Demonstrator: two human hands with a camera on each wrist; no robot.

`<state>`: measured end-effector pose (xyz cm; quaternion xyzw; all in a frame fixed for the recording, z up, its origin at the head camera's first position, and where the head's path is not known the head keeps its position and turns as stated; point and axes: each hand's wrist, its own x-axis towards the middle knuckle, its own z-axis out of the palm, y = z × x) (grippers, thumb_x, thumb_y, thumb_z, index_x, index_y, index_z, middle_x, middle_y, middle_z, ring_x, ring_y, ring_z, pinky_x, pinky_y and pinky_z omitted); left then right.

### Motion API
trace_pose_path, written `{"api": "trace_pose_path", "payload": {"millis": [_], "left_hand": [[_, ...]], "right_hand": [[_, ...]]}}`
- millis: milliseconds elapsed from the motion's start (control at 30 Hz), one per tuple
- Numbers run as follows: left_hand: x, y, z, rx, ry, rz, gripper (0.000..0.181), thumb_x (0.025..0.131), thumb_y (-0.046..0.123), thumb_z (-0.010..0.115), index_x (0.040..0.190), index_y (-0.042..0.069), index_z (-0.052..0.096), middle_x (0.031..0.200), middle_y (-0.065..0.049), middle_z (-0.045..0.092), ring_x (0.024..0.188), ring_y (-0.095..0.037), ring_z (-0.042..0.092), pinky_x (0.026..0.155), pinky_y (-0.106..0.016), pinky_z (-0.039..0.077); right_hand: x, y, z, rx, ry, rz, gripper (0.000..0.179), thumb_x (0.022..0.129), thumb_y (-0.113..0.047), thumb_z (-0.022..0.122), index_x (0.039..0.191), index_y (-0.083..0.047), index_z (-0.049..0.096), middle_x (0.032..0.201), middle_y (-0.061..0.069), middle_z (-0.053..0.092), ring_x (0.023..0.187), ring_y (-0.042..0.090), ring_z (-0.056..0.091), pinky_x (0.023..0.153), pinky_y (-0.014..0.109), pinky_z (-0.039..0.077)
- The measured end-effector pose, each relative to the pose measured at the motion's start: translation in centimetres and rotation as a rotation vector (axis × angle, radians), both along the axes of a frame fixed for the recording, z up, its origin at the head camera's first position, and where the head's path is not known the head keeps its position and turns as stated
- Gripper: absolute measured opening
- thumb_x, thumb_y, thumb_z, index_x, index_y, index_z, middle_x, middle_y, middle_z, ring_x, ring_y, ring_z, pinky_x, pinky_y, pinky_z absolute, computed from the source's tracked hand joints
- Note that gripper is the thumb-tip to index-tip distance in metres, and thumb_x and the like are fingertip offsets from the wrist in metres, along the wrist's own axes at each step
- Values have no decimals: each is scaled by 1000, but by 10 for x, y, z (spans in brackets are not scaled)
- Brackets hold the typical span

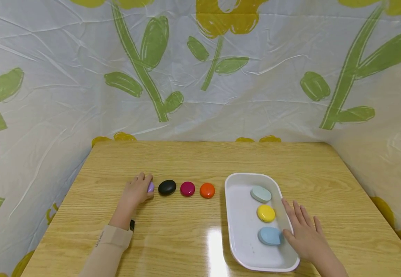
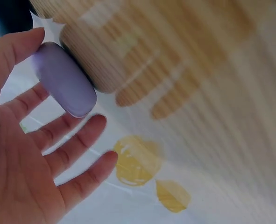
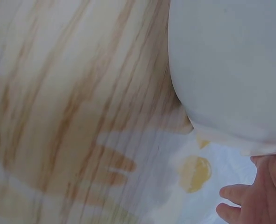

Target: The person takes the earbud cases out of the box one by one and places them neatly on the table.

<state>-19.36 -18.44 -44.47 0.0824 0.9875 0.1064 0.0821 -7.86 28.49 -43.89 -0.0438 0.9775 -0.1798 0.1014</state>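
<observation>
In the head view my left hand (image 1: 138, 189) is at the left end of a row on the table, its fingers around a smooth purple pebble (image 1: 150, 187). The left wrist view shows my thumb against one end of the purple pebble (image 2: 67, 80), with fingers behind it; its lower side meets its reflection on the tabletop. To its right lie a black pebble (image 1: 167, 187), a magenta one and an orange pebble (image 1: 207, 190). My right hand (image 1: 305, 234) has its fingers spread along the right rim of a white tray (image 1: 238, 231), holding nothing.
Inside the tray lie a pale green pebble (image 1: 261, 194), a yellow pebble (image 1: 266, 213) and a light blue piece (image 1: 270, 236). The wooden table (image 1: 172, 238) reflects light near the front. Flower-printed sheeting (image 1: 255, 104) hangs around the back and sides.
</observation>
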Motion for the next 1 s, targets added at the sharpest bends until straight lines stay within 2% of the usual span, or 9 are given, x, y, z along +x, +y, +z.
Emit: {"api": "trace_pose_path", "payload": {"millis": [100, 200, 333, 433, 533, 667, 833, 1000], "left_hand": [[2, 1, 2, 11, 17, 11, 54, 84, 24, 64, 130, 5, 43, 120, -22, 44, 107, -41, 45, 86, -58, 36], [3, 5, 7, 33, 67, 10, 53, 85, 22, 61, 131, 4, 42, 123, -23, 43, 110, -43, 43, 88, -61, 33], [5, 16, 19, 53, 130, 7, 50, 85, 18, 55, 132, 4, 42, 129, -22, 40, 117, -43, 38, 93, -60, 29], [6, 33, 30, 41, 172, -25, 52, 85, 19, 53, 134, 6, 40, 133, -19, 39, 120, -39, 36, 95, -57, 29], [8, 55, 37, 36, 241, -96, 52, 85, 22, 55, 134, 9, 41, 131, -17, 41, 119, -36, 39, 95, -53, 32], [14, 90, 40, 25, 335, -226, 49, 85, 23, 55, 131, 12, 44, 129, -14, 45, 117, -32, 44, 96, -50, 34], [26, 136, 37, 0, 419, -437, 43, 86, 25, 52, 128, 16, 47, 126, -8, 47, 115, -26, 46, 95, -45, 37], [40, 178, 30, -38, 447, -641, 43, 87, 30, 49, 129, 21, 47, 126, -2, 47, 114, -19, 45, 95, -38, 35]], "right_hand": [[0, 0, 0, 7, 5, -4, 79, 90, -25, 48, 146, -28, -7, 147, 28, 6, 132, 49, 3, 97, 67, -6], [0, -1, 0, 18, 9, -6, 79, 90, -26, 48, 146, -28, -7, 147, 28, 6, 132, 49, 4, 96, 67, -5], [1, -1, 1, 16, 5, -4, 78, 91, -26, 48, 146, -28, -7, 147, 28, 5, 132, 50, 3, 96, 67, -6], [2, -1, 2, 13, 5, -4, 78, 91, -26, 48, 147, -27, -7, 147, 29, 4, 131, 50, 2, 96, 67, -8], [2, -1, 2, 20, 9, -5, 78, 91, -26, 48, 147, -27, -8, 147, 29, 3, 131, 51, 2, 96, 67, -9], [2, -1, 2, 32, 18, -4, 79, 91, -25, 48, 147, -27, -7, 147, 28, 4, 132, 50, 3, 97, 66, -8], [2, -3, 1, 36, 36, -2, 78, 91, -25, 48, 147, -26, -6, 147, 28, 6, 132, 48, 4, 98, 66, -6], [1, -3, 1, 31, 44, -5, 77, 91, -25, 48, 147, -27, -6, 147, 28, 6, 132, 48, 4, 97, 67, -4]]}}
